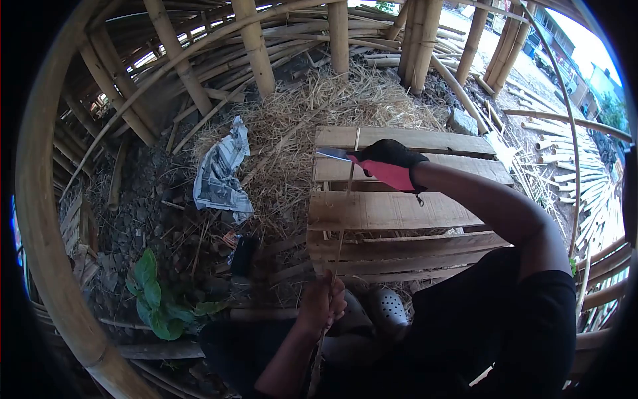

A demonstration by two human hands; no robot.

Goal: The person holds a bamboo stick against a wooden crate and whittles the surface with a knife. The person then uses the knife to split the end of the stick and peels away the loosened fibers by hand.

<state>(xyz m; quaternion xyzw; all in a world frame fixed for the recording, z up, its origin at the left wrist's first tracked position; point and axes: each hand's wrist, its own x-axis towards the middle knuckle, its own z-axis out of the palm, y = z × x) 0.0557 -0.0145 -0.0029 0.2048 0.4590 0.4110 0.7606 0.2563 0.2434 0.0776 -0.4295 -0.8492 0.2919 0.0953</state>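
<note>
Head view: you sit inside a hut made of bamboo, looking down at your hands.
Ground: dark dirt, with a big heap of dry straw (292, 126) in the middle.
Room: thick bamboo poles (256, 46) stand all around, too many to count. One big curved pole (40, 219) bends down the left side.
Outside: bright light at the top right, with more cut bamboo lying on the ground there.
Pallet: one wooden pallet (399, 211) lies in front of you. You can count at least four flat boards on top.
Right hand: your one gloved right hand (389, 166) is over the pallet's far left part. Its fingers are curled tight around a knife.
Knife: one knife (332, 153), its blade pointing left, past the pallet's left edge.
Bamboo strip: one thin bamboo strip (340, 234) runs from the pallet's far edge down along its left side to your lap. The blade touches it near the top.
Left hand: your one bare left hand (323, 302) is at the pallet's near left corner, fingers wrapped around the strip.
Paper: one crumpled newspaper (222, 169) lies on the straw, left of the pallet.
Plant: one small green plant (153, 299) grows at the lower left.
Shoe: one grey shoe (389, 309) with holes sits just by the pallet's near edge.
</note>
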